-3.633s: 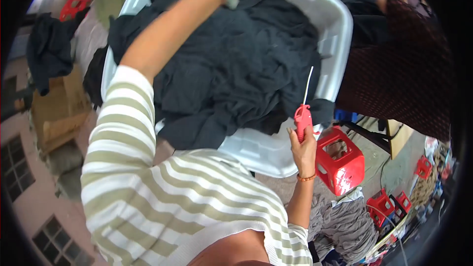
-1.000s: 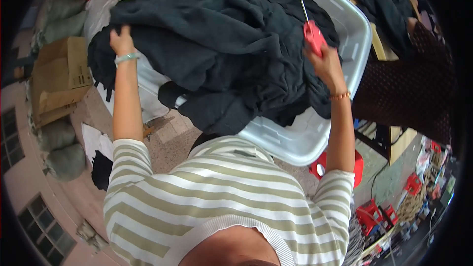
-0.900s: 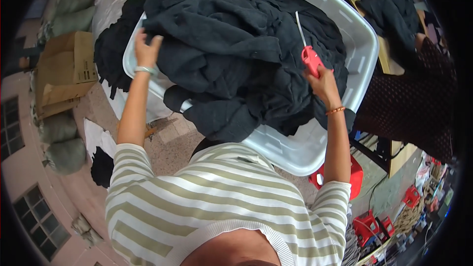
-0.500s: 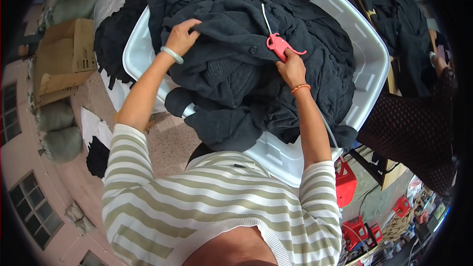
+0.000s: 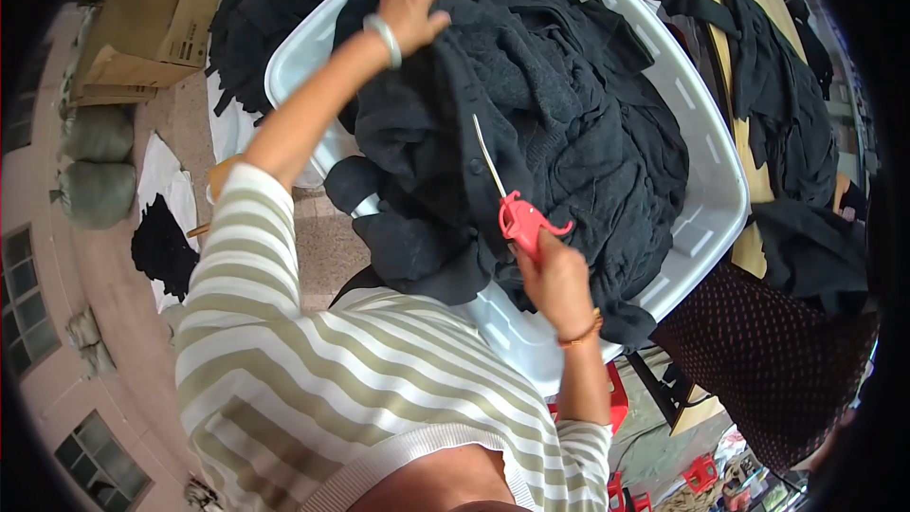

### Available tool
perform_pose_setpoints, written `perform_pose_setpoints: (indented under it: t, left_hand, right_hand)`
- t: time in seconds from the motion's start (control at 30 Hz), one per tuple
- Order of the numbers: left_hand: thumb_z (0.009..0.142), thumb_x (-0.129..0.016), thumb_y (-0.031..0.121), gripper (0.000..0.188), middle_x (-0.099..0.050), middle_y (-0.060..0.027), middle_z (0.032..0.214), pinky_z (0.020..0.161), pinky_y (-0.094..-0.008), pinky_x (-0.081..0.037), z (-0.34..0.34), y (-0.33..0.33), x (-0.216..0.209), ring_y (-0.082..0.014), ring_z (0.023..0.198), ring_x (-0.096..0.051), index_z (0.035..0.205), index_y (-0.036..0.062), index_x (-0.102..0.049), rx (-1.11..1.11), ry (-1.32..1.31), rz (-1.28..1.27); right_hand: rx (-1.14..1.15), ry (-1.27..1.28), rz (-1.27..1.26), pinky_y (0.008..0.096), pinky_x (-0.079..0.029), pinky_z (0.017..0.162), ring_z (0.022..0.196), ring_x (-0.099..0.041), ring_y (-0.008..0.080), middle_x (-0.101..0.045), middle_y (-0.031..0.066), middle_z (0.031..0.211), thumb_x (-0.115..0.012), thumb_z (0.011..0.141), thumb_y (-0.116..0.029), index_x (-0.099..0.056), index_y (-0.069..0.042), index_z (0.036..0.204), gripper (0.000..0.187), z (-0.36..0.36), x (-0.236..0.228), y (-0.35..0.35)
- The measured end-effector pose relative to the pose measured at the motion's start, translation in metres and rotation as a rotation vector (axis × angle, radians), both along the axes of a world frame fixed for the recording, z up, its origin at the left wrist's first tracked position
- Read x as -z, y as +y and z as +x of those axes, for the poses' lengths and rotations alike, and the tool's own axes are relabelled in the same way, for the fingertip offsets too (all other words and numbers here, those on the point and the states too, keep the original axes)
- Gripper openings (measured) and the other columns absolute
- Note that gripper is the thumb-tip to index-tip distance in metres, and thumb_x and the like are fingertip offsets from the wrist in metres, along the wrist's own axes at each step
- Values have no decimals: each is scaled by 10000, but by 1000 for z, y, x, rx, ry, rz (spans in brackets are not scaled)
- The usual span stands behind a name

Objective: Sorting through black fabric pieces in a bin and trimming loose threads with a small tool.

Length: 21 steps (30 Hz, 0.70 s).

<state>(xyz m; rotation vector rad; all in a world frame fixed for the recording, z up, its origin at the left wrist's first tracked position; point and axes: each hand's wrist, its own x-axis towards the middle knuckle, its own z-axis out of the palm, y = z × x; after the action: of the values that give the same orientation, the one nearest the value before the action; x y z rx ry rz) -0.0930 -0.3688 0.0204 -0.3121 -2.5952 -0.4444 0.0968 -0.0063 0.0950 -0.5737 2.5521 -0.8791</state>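
In my right hand (image 5: 556,289), closed round its handle, is a red air blow gun (image 5: 519,224). Its thin metal nozzle points up and slightly left, over a black buttoned cardigan (image 5: 408,137). My left hand (image 5: 412,8), a pale bangle at its wrist, rests on the cardigan's far left part with its fingers spread and thumb apart. The button band runs down between my two hands. Beneath and around lies a heap of dark knitwear (image 5: 607,133) in a large white plastic tub (image 5: 706,166), some of it hanging over the near rim.
Left of the tub lies a dark garment pile (image 5: 261,28), with a cardboard box (image 5: 152,24) beyond. Stuffed sacks (image 5: 98,194) line the pink wall. Another person's patterned clothing (image 5: 768,351) is close on the right, near a board with dark garments (image 5: 777,95). A red stool (image 5: 616,398) stands below the tub.
My left hand has moved away and to the right, and the cardigan's button band has swung more upright. The right hand has drawn the blow gun nearer my body. My view has turned slightly.
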Motion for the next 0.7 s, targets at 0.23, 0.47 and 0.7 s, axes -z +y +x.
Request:
perform_pose_setpoints:
  t: [0.23,0.47,0.7]
  left_hand:
    - [783,-721,171,471,-441,-194,1287,1015,-418,-373,139,78,26,-379,1172,-442,1216,73,-563,-51,-126,454]
    - [751,-799,147,649,-664,-114,899,622,-253,-517,96,70,47,-156,773,-633,1250,-54,-438,-428,-433,1552]
    - [783,-775,127,414,-670,-56,899,653,-229,-511,82,78,74,-99,760,-622,1101,-38,-568,-241,-332,1465]
  right_hand:
    - [297,238,151,436,-504,723,933,-590,422,-493,240,1202,-621,818,-43,-534,12,1000,210,32,25,14]
    - [233,27,-42,424,-483,726,820,-606,378,-627,183,890,-647,812,-73,-500,-36,1139,360,20,8,2]
    - [22,137,167,488,-474,588,640,-603,406,-594,228,667,-597,869,-159,-511,-31,909,159,-22,19,-36]
